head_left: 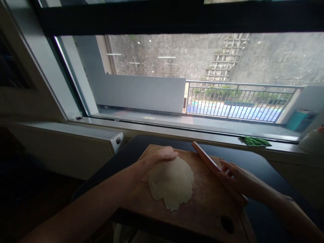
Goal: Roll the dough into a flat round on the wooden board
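Note:
A flat, pale sheet of dough [172, 184] with an uneven edge lies on a wooden cutting board [207, 202]. My left hand [164, 154] is at the dough's far left edge, its fingers together; whether they pinch the dough or rest on it is hidden. On the right side of the board, my right hand [231, 175] grips a rolling pin [206, 157] near its middle. The pin slants from the far edge of the board toward me, apart from the dough, and its near end shows below my hand.
The board sits on a dark table [253, 162] against a window sill. A green cloth [255, 141] lies on the sill at right, near a pale rounded object [312, 141]. A white radiator [73, 145] stands left of the table. The board has a dark handle hole at its near right.

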A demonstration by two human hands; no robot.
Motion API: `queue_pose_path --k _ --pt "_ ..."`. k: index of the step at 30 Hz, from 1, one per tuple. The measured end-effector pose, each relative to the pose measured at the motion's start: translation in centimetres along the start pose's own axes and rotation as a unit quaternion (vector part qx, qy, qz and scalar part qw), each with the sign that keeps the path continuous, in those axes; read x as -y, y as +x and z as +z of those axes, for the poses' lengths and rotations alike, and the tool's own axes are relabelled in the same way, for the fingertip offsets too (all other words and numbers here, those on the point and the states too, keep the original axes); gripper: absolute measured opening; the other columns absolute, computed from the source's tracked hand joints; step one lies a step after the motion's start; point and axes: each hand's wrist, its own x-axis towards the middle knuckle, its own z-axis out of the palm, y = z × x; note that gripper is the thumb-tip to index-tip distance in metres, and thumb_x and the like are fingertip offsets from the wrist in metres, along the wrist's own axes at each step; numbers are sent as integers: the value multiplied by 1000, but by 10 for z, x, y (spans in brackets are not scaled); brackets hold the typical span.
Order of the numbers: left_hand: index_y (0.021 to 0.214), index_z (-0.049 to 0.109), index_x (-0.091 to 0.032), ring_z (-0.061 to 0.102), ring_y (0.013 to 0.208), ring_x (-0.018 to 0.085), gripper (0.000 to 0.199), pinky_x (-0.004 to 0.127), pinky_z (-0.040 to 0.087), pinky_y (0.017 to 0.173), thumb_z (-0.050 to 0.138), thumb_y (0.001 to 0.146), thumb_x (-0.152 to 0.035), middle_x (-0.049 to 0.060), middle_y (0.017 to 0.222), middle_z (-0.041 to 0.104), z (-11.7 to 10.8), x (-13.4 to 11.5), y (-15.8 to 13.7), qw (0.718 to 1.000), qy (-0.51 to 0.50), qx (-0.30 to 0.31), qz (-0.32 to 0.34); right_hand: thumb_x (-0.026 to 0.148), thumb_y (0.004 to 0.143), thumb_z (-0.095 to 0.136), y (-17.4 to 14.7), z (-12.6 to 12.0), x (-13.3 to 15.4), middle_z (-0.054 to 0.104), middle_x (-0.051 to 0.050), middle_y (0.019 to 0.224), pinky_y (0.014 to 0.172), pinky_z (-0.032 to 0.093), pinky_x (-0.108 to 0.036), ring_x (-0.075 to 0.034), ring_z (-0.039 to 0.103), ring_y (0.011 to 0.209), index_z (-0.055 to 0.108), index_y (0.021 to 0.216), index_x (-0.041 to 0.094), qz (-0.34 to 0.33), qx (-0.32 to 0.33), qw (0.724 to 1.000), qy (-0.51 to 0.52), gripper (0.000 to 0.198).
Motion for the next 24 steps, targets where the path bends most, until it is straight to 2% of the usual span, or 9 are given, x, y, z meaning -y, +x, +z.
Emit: queue_pose_path --k 5,7,10,12,15,17,19,21,24 --pt "63 60 -15 47 51 14 39 26 33 50 64 62 -54 -1 55 49 -13 -12 -12 991 77 95 -61 54 85 39 9 -1 11 60 -9 111 68 39 -30 -23 58 91 47 125 22 -4 -52 998 -25 52" --pt "69 63 -15 46 53 13 40 24 33 50 69 57 -52 -2 58 51 -19 -13 -15 987 59 143 -34 51 85 39 14 -2 14 62 -6 104 66 39 -29 -21 58 86 47 125 25 -16 -42 999 -5 48" --pt "76 66 -14 51 61 13 35 23 36 53 73 54 -40 0 68 58 -24 -11 -18 978 11 205 25 46 86 41 23 -3 14 65 -1 92 62 37 -25 -17 59 78 56 111 28 -47 -16 998 32 34" --pt "80 67 -14 53 65 14 34 22 39 56 73 56 -36 1 74 62 -26 -7 -19 975 -26 218 39 44 85 42 29 -2 12 65 -1 87 60 37 -24 -16 58 74 60 102 27 -45 -17 998 37 30" --pt "81 68 -13 56 64 14 35 22 40 55 73 57 -38 2 74 65 -25 -3 -17 973 -68 219 16 44 85 43 38 1 12 63 -4 85 62 37 -26 -17 57 74 62 96 23 -32 -41 998 25 31" --pt "80 68 -13 58 64 15 37 23 42 55 75 54 -39 3 75 67 -23 -3 -14 971 -75 226 -9 42 85 42 44 4 21 62 -5 90 65 37 -27 -18 57 77 61 100 24 -38 -67 997 23 31" --pt "79 69 -13 60 66 18 37 24 45 56 77 51 -37 4 76 68 -20 -5 -12 969 -57 240 -19 38 84 44 51 8 37 60 -4 94 67 37 -27 -18 56 80 61 102 25 -72 -74 994 46 28" --pt "79 70 -14 62 69 19 34 25 46 58 76 52 -34 3 77 69 -18 -10 -13 969 -35 243 -5 36 81 48 60 13 58 60 -4 92 67 38 -26 -17 56 80 63 98 24 -102 -34 988 112 25" --pt "81 71 -15 62 70 18 29 23 46 59 73 57 -33 3 78 70 -20 -14 -17 971 -46 233 27 39 78 53 79 23 84 61 -3 80 63 38 -25 -15 54 71 65 89 19 -97 52 973 203 25"
